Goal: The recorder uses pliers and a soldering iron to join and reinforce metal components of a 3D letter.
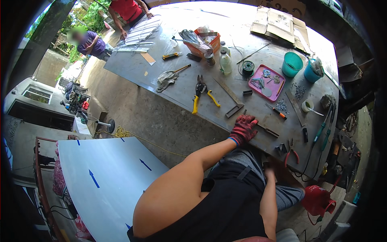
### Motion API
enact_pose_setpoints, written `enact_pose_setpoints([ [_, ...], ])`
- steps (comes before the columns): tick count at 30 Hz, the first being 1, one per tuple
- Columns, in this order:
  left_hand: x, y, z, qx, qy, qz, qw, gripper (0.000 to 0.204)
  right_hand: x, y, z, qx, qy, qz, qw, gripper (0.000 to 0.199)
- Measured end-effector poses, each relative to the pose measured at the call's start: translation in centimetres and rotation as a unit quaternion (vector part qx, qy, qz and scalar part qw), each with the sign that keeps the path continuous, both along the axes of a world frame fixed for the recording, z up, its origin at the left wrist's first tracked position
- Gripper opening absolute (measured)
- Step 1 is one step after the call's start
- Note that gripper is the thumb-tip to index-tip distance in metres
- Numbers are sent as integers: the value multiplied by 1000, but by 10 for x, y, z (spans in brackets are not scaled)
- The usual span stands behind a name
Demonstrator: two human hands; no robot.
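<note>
My left hand [243, 131], in a red and black glove, lies on the near edge of the metal table [161, 78], its fingers stretched over the top. By its fingertips is a slim two-pronged metal piece [268, 130]; whether they touch it is unclear. My bare right hand [269, 174] is low beside my lap, under the table edge, its fingers blurred and partly hidden. Left of the gloved hand lies a flat metal bar with a forked end [234, 109]. Yellow-handled snips [201, 92] rest farther left. Red-handled pliers [291, 155] and an orange screwdriver [277, 111] lie to the right.
A pink tray [278, 89] holds small metal parts, near teal buckets [292, 64], a wire spool [248, 67] and an orange basket [201, 48]. Soldering irons [322, 131] trail cables at right. A white sheet [109, 173] stands behind left. Two people [127, 10] are at far left.
</note>
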State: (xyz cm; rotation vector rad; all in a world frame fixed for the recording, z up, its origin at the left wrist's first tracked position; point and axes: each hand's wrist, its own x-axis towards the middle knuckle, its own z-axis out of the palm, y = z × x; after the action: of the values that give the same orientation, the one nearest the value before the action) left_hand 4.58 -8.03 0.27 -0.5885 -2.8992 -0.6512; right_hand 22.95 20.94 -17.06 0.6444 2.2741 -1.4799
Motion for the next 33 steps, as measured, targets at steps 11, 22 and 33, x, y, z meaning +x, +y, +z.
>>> enact_pose_setpoints([
  [11, -1, 0, -4, 1, 16, -1, 1000, 61, 2, 6, -11, -8, -30, 21, 999, 26],
  [22, 0, -1, -3, -2, 7, 4, 1000, 61, -5, 0, 1, -37, -70, 1, 997, 32],
  [33, -1, -1, -1, 7, 9, 0, 1000, 59, 1, 2, -9, -69, 17, -2, 997, 37],
])
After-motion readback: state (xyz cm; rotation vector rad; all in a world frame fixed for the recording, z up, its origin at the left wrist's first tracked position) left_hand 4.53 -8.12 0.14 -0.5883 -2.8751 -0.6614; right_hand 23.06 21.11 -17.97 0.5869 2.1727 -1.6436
